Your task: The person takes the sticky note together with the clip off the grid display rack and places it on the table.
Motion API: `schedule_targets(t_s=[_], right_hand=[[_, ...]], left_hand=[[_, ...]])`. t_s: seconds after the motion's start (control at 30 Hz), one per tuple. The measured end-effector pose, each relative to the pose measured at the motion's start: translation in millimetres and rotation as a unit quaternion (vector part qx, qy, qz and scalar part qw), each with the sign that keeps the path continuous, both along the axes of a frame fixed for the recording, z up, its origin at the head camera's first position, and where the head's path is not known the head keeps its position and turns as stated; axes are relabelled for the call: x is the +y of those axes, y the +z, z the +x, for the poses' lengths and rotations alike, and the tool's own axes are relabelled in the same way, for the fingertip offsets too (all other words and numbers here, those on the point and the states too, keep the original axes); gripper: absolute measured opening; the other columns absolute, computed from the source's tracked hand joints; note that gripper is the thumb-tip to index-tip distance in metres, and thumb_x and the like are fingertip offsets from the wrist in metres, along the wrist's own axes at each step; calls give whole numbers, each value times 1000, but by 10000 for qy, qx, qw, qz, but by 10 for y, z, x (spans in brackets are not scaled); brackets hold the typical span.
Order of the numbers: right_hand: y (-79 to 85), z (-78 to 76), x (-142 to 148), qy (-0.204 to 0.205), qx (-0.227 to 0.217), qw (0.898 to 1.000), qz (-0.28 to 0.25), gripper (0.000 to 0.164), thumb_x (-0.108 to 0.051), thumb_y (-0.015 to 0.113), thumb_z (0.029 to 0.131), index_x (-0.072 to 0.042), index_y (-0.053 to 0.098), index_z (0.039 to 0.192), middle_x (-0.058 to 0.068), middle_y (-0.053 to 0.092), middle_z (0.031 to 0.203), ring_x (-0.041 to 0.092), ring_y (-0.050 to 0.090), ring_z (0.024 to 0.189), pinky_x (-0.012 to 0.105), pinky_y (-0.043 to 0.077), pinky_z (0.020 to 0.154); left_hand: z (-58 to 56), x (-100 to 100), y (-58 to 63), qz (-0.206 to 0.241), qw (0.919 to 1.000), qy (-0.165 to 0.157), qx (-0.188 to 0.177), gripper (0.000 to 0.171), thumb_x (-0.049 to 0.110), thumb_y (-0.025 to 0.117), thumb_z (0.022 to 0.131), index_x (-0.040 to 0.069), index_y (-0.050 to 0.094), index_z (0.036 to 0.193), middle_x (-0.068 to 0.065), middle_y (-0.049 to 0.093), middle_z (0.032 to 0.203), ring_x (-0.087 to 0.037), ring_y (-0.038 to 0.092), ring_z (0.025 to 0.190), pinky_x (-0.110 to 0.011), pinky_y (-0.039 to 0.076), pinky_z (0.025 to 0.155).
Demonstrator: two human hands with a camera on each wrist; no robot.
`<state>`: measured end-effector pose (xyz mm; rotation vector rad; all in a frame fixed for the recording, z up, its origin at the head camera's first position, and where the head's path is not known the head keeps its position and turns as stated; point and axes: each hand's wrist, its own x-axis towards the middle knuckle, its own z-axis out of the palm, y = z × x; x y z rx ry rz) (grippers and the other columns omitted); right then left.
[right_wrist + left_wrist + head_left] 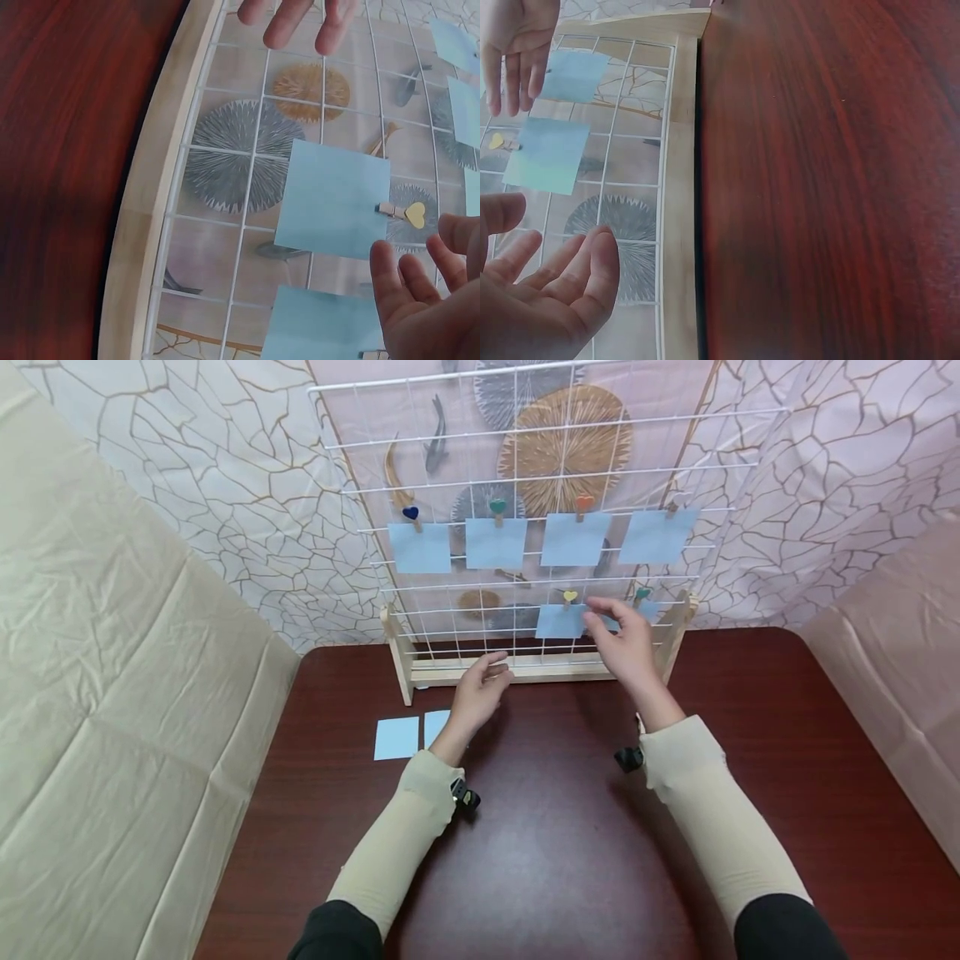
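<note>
My right hand (628, 643) is raised before the lower part of a white wire grid (450, 585), its fingers loosely bent and holding nothing. Right by its fingertips hangs a light blue paper square (334, 199), held on a wire by a small wooden clothespin with a yellow heart (415, 215). Another blue square (322, 322) hangs beside that one, partly behind the right hand in the head view. My left hand (480, 693) hovers at the grid's wooden base (525, 674), palm turned inward and fingers relaxed, with nothing in them.
Several blue squares (495, 545) hang in a row higher up, clipped with heart clothespins (410, 513). Two loose squares (396, 738) lie on the dark red-brown table (555, 843), one partly behind the left wrist. Beige cloth (135, 677) flanks the table, and a patterned backdrop stands behind the grid.
</note>
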<state>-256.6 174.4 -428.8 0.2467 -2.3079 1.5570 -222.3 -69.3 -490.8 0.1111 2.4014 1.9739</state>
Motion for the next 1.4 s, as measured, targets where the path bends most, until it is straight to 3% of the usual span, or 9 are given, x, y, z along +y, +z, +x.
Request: schedule_targets(t_s=[0.17, 0.27, 0.4, 0.6, 0.83, 1.07, 1.17, 1.3, 1.4], right_hand=[[37, -32, -23, -96, 17, 9998, 198, 32, -16, 67, 105, -1, 70, 133, 16, 66, 140, 31, 53, 140, 53, 48, 108], [48, -56, -30, -4, 51, 9998, 214, 34, -15, 66, 105, 0, 69, 136, 17, 64, 143, 34, 52, 141, 57, 42, 113], [64, -87, -51, 57, 97, 9996, 256, 35, -13, 65, 106, 2, 67, 137, 19, 63, 144, 36, 53, 138, 54, 40, 116], [78, -130, -89, 133, 10, 9994, 320, 36, -11, 62, 107, 3, 65, 139, 21, 61, 146, 38, 53, 137, 52, 39, 116], [121, -198, -158, 201, -246, 9988, 375, 39, -18, 58, 110, 1, 63, 143, 20, 60, 147, 36, 53, 138, 53, 45, 112], [132, -274, -211, -98, -165, 9989, 424, 32, -17, 61, 108, 1, 71, 133, 19, 69, 134, 34, 60, 129, 50, 48, 105], [131, -294, -214, -220, -132, 9986, 472, 31, -17, 60, 108, 1, 72, 130, 19, 71, 131, 32, 63, 124, 44, 52, 96], [133, -309, -230, -302, -89, 9985, 442, 29, -16, 61, 108, 1, 74, 127, 18, 73, 127, 31, 67, 115, 29, 50, 84], [133, -315, -246, -306, -41, 9988, 369, 28, -15, 62, 107, 1, 75, 125, 18, 74, 124, 30, 68, 111, 23, 47, 79]], left_hand=[[-32, 29, 42, 292, 9986, -375, -236, 47, 20, 63, 107, 11, 55, 153, -22, 59, 148, -42, 65, 124, -44, 57, 76], [-43, 51, 78, 367, 9974, -503, -374, 50, 21, 62, 107, 13, 52, 156, -18, 57, 152, -37, 65, 126, -47, 58, 78], [-59, 90, 118, 346, 9970, -563, -401, 51, 21, 61, 108, 16, 50, 157, -14, 57, 153, -31, 65, 127, -50, 58, 83], [-107, 160, 150, 493, 9956, -644, -469, 52, 21, 61, 108, 16, 48, 158, -13, 56, 154, -34, 63, 131, -63, 55, 93], [-238, 234, 204, 443, 9957, -738, -336, 52, 16, 57, 109, 10, 45, 159, -18, 53, 155, -36, 61, 132, -52, 57, 84], [-367, 315, 257, 649, 9945, -645, -505, 50, 14, 54, 111, 13, 45, 160, -20, 54, 154, -44, 59, 133, -58, 58, 86], [-423, 369, 266, 665, 9946, -595, -532, 51, 15, 56, 110, 13, 45, 160, -20, 56, 152, -44, 63, 128, -48, 62, 77], [-490, 433, 280, 709, 9951, -394, -562, 48, 17, 58, 110, 16, 49, 157, -16, 63, 144, -44, 68, 118, -32, 58, 62], [-521, 465, 290, 739, 9953, -234, -574, 46, 17, 59, 109, 16, 53, 155, -15, 68, 138, -44, 72, 111, -28, 55, 56]])
